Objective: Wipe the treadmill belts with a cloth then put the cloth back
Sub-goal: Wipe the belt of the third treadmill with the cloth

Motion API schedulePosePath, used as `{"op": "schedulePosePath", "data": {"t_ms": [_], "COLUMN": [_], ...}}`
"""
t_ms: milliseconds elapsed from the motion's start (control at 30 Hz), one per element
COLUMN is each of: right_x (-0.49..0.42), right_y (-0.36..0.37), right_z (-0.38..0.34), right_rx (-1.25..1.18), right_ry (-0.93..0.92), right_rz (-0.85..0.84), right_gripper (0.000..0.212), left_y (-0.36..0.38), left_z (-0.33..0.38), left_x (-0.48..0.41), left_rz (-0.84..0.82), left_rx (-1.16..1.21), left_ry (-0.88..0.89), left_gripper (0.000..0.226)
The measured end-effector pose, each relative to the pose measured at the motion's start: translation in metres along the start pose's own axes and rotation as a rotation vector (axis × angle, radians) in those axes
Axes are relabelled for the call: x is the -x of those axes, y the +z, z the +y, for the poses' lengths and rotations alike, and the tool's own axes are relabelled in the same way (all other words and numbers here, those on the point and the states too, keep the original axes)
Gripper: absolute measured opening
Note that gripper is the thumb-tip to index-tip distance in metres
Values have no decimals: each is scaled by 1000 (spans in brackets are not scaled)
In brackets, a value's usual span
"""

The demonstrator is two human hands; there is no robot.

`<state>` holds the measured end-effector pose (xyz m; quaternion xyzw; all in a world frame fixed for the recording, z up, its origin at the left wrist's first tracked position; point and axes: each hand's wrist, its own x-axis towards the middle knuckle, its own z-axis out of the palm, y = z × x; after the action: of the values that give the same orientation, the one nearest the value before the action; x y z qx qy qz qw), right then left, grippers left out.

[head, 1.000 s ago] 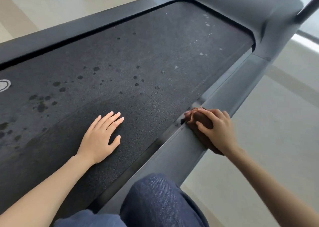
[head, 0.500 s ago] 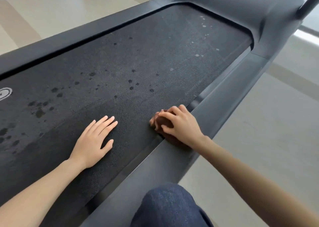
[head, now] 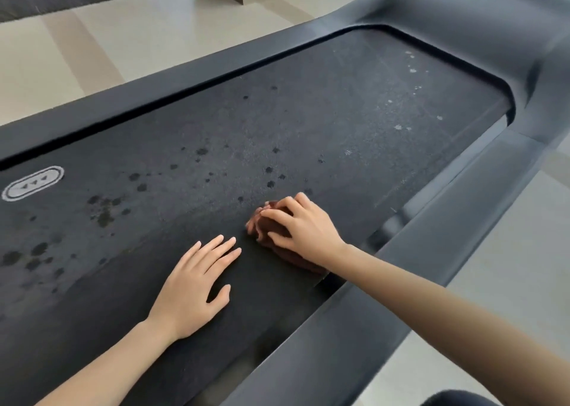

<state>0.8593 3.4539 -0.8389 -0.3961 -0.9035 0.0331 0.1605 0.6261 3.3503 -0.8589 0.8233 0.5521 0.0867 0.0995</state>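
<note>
On the belt, near edge: the right hand (head: 303, 230) curls its fingers over the bunched brown cloth (head: 271, 227) and presses it onto the treadmill belt (head: 277, 122), at about 2 o'clock from the left hand (head: 192, 288).
Left hand: flat on the belt, fingers straight, holding nothing.
Just changed: the cloth has left the side rail (head: 447, 220) and slid toward 9 o'clock onto the belt surface.
Against a second ago: then it sat on the rail, well apart from the left hand at its 3 o'clock; now it is just beside that hand's fingertips.
Unchanged: the left hand stays planted in the same pose.
Meaning: wiping seems to have turned from the rail to the belt itself.
Left to wipe: dark spots (head: 269, 170) at 12 o'clock of the cloth and pale specks (head: 398, 126) at 1 o'clock; most of the belt likely remains.
</note>
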Motion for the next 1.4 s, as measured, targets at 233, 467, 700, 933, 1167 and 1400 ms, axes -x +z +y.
{"op": "schedulePosePath", "data": {"t_ms": [233,467,700,933,1167,1400], "right_x": [-12,-27,-40,-61,-72,-68], "right_y": [-24,-6,8,-2,23,9], "right_z": [125,50,0,99,-15,38], "right_rx": [161,113,41,106,-21,21], "right_ry": [661,489,-111,611,139,110], "right_rz": [90,64,-54,29,-2,-46], "right_gripper": [40,38,34,36,31,28], "left_y": [3,4,-1,2,-4,-5], "left_z": [-4,-5,-3,-5,-2,-2], "left_x": [1,1,-1,-2,-5,-3], "left_rz": [12,-13,-56,-51,-134,-191], "left_rx": [10,-10,-18,23,-42,-59], "left_ry": [1,3,-12,-13,-35,-51], "left_gripper": [56,58,59,61,62,64]}}
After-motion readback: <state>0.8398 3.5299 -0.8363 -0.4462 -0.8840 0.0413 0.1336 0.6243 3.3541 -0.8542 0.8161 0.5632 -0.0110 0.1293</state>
